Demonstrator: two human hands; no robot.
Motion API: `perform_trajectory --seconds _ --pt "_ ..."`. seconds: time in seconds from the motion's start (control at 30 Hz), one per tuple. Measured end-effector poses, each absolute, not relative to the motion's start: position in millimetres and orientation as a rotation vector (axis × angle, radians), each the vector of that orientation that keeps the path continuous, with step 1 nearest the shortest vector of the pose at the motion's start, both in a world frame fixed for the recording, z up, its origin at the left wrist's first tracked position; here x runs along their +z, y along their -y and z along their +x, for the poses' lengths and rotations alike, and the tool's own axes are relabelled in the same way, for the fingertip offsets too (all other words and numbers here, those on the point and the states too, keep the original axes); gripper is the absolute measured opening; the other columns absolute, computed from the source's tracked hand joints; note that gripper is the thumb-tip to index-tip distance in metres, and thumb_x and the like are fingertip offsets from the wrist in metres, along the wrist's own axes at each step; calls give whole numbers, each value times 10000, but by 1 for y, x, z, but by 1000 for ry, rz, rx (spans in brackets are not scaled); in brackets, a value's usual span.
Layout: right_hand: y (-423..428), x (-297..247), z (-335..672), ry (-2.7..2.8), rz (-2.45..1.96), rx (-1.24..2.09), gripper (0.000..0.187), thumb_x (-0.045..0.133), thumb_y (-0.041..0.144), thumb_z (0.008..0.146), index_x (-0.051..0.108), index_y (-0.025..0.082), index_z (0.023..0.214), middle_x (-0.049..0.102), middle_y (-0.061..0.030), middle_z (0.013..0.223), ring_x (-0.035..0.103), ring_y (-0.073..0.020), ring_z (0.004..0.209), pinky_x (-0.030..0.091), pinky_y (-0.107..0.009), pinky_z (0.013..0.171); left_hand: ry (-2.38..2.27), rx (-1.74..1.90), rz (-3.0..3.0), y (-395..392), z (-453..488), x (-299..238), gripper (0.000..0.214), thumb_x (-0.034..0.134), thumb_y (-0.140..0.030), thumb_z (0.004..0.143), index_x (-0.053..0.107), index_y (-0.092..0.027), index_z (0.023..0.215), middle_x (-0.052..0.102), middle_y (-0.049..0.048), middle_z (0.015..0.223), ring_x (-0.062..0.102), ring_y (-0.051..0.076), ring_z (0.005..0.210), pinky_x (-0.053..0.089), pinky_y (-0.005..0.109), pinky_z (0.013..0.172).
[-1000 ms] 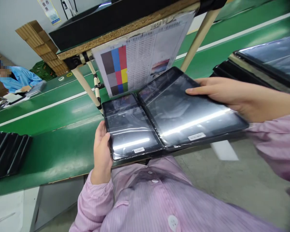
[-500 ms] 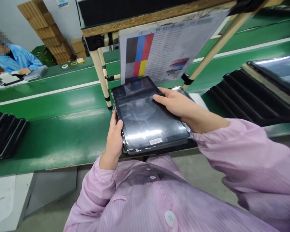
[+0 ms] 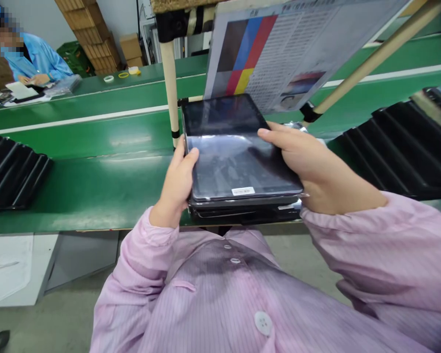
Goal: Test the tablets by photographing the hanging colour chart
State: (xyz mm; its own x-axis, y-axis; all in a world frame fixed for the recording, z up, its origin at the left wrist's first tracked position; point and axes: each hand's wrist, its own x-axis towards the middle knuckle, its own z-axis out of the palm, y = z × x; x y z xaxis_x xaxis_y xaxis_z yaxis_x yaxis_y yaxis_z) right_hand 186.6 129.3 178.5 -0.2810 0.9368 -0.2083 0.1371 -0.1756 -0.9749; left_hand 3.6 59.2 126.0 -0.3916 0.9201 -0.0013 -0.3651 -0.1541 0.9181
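A black tablet [image 3: 238, 162] with a glossy, film-like front and a small white label near its lower edge is held between my two hands. My left hand [image 3: 178, 179] grips its left edge, thumb over the front. On the right edge, my right hand [image 3: 305, 157] closes round it with the thumb resting on the screen; its other fingers are mostly hidden behind. Below the tablet lie more dark, flat items [image 3: 242, 214] in clear wrap, stacked at the bench edge. Whether the tablet touches that stack I cannot tell.
Behind the tablet stands a printed sheet with colour blocks [image 3: 272, 54] on a pole frame [image 3: 170, 83]. Black ridged trays [image 3: 400, 147] lie at right, others [image 3: 12, 171] at left on the green bench [image 3: 106, 191]. A co-worker in blue [image 3: 40, 56] sits across, near tape rolls [image 3: 123, 75].
My view has shifted, so the scene sits further right. The tablet has straightened and tipped slightly, showing more of the stack beneath. Both hands keep their hold.
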Motion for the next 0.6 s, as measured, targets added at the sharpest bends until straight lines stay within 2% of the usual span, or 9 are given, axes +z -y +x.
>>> perform_trajectory --seconds 0.1,0.2,0.3,0.4,0.43,0.5,0.6 --pt "-111 189 163 1496 -1086 1478 418 602 279 870 626 234 1284 726 -29 1199 698 -220 1082 561 -366 1008 -1115 1749 799 -39 -26 137 565 649 -222 871 549 -272 1426 577 13 1474 485 327 1419 399 518 1172" --pt "-91 182 131 1644 -912 1479 594 606 247 830 532 287 1418 626 9 1401 591 -253 1301 481 -433 1134 -1272 1814 896 0 -56 140 676 748 -290 783 551 -325 1429 577 17 1479 502 350 1402 428 508 1158" --pt "-79 171 110 1815 -745 1576 737 623 294 821 423 306 1530 424 24 1592 404 -282 1479 379 -482 1224 -1446 1871 924 43 -84 135 645 682 -330 836 526 -308 1461 599 39 1455 531 333 1378 422 495 1168" --pt "-76 172 118 1839 -645 1642 752 640 374 834 408 316 1546 300 29 1655 289 -305 1538 344 -519 1241 -1589 1875 872 71 -118 112 632 639 -367 870 503 -296 1482 580 47 1484 526 312 1383 412 462 1177" --pt "-77 176 128 1795 -640 1616 722 642 378 839 430 337 1528 317 38 1648 296 -307 1535 364 -518 1228 -1644 1851 839 74 -130 100 653 653 -385 859 497 -294 1486 557 51 1509 520 315 1389 422 456 1168" --pt "-80 189 155 1646 -686 1530 590 622 342 862 516 379 1441 449 55 1574 366 -293 1502 432 -490 1180 -1736 1777 755 71 -156 72 762 713 -405 800 463 -280 1509 506 75 1555 510 329 1396 450 446 1142" --pt "-88 206 199 1421 -844 1371 404 536 249 895 646 355 1269 673 31 1315 539 -238 1374 501 -410 1103 -1819 1638 768 53 -184 39 870 745 -467 747 427 -262 1531 463 94 1586 490 326 1413 457 417 1132"
